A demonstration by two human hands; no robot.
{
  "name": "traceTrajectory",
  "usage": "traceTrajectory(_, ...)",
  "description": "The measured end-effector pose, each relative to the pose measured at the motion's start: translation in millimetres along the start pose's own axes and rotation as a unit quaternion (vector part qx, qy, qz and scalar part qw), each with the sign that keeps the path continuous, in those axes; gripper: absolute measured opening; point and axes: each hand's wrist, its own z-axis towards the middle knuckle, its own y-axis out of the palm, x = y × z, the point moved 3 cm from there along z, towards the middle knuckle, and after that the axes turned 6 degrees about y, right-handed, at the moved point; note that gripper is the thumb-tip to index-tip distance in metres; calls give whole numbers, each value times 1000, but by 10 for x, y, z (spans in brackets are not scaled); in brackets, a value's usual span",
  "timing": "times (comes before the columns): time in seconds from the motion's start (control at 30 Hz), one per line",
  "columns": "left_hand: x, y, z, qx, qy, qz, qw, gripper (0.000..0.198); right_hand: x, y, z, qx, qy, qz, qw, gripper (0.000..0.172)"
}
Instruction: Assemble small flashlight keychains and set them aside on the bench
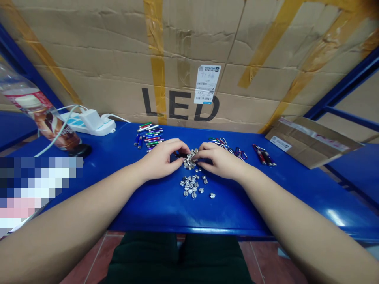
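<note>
My left hand [166,158] is closed around a small dark tube-like piece [178,154], pinched between thumb and fingers and partly hidden by them. Right beside it lies a pile of small round silver metal caps [189,161]. My right hand [220,159] reaches into that pile from the other side, its fingers bent and a gap showing between thumb and index finger. Nearer to me, several more silver slotted pieces [190,185] are scattered on the blue table [160,209]. Behind my left hand are coloured metal tubes [151,136]; coloured carabiner clips [219,142] lie behind my right.
Finished-looking red and black tubes with clips [263,156] lie at the right, before a small cardboard box [314,142]. A power strip [89,122] and a tilted plastic bottle [44,114] stand at the left. A large LED carton [183,59] walls off the back.
</note>
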Motion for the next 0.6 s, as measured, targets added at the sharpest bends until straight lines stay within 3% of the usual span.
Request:
traceTrajectory(0.13,2,-2,0,2,-2,1,1000,19,6,10,5,-17,-1,-17,1000,20)
traceTrajectory(0.37,-2,-7,-3,4,-3,-5,1000,18,63,-59,-8,12,32,-30,999,15)
traceTrajectory(0.6,-4,0,4,1,0,0,1000,19,5,1,11,-1,-11,-11,1000,18)
